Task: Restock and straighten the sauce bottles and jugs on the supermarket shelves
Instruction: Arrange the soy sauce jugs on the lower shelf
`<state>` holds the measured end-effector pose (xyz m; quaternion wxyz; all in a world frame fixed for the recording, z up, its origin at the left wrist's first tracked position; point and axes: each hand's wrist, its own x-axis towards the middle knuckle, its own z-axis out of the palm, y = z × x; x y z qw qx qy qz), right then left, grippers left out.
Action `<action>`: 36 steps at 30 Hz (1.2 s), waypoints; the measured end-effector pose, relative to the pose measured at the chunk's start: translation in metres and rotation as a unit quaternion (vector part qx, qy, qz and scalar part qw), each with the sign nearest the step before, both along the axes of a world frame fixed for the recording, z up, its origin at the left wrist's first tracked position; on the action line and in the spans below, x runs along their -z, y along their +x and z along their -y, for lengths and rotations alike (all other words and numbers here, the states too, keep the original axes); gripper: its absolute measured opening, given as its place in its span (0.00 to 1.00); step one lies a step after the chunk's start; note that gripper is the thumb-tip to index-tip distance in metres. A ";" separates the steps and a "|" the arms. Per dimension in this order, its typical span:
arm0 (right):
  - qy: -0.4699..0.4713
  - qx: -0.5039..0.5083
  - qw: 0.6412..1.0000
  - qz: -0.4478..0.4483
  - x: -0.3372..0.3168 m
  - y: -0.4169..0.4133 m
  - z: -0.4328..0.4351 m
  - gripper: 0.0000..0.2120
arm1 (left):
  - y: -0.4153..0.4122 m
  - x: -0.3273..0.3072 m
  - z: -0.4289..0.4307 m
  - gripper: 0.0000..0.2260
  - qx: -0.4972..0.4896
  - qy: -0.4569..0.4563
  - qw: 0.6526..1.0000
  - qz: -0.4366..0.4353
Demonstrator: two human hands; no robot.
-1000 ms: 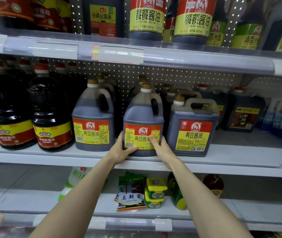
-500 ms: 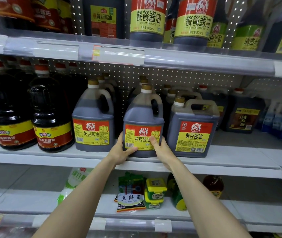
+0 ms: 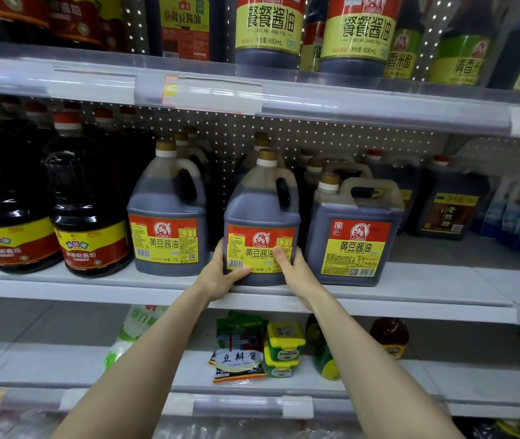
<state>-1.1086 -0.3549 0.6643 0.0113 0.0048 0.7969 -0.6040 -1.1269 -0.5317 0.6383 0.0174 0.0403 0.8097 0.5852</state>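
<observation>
Left hand (image 3: 220,275) and right hand (image 3: 293,269) clasp the dark, red-and-yellow-labelled plastic soy sauce jug (image 3: 261,223) from both sides; a hard push could knock the square jug (image 3: 355,232) just beside it.

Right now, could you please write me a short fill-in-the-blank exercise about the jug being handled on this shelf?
1. Both hands, the left hand and the right hand, grip the ____ of the middle jug.
2. The middle jug's cap is ____ in colour.
3. The square jug stands to the middle jug's ____.
4. The green pouch lies on the shelf ____ the jugs.

Missing words: base; gold; right; below
</observation>
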 end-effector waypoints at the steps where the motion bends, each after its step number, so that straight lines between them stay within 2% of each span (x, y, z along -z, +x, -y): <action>1: -0.001 -0.001 1.000 0.001 0.000 0.000 0.000 0.43 | 0.000 0.000 0.000 0.35 0.000 0.002 1.000 0.001; 4: -0.002 0.000 1.000 0.001 -0.001 -0.001 -0.001 0.38 | 0.000 0.000 0.000 0.35 -0.005 0.000 1.000 0.001; 9: -0.002 0.004 1.000 0.002 -0.001 -0.002 -0.001 0.43 | 0.001 -0.001 0.001 0.35 -0.008 -0.005 1.000 0.004; 13: -0.001 0.006 1.000 0.004 -0.001 -0.002 -0.001 0.43 | 0.001 -0.002 0.002 0.34 -0.006 -0.008 1.000 0.003; 18: 0.004 0.017 1.000 0.002 -0.007 0.006 -0.004 0.28 | 0.008 -0.010 0.003 0.29 -0.018 -0.013 1.000 -0.008; 21: -0.006 0.015 1.000 -0.013 -0.020 0.021 -0.008 0.28 | 0.017 -0.021 0.005 0.31 -0.016 0.000 1.000 -0.022; 24: -0.013 0.034 0.999 -0.029 -0.041 0.042 -0.012 0.31 | 0.035 -0.040 0.007 0.36 -0.018 0.024 0.999 -0.036; 36: 0.043 0.092 0.982 -0.159 -0.177 0.147 -0.002 0.25 | 0.121 -0.188 0.019 0.31 0.035 0.033 0.983 -0.176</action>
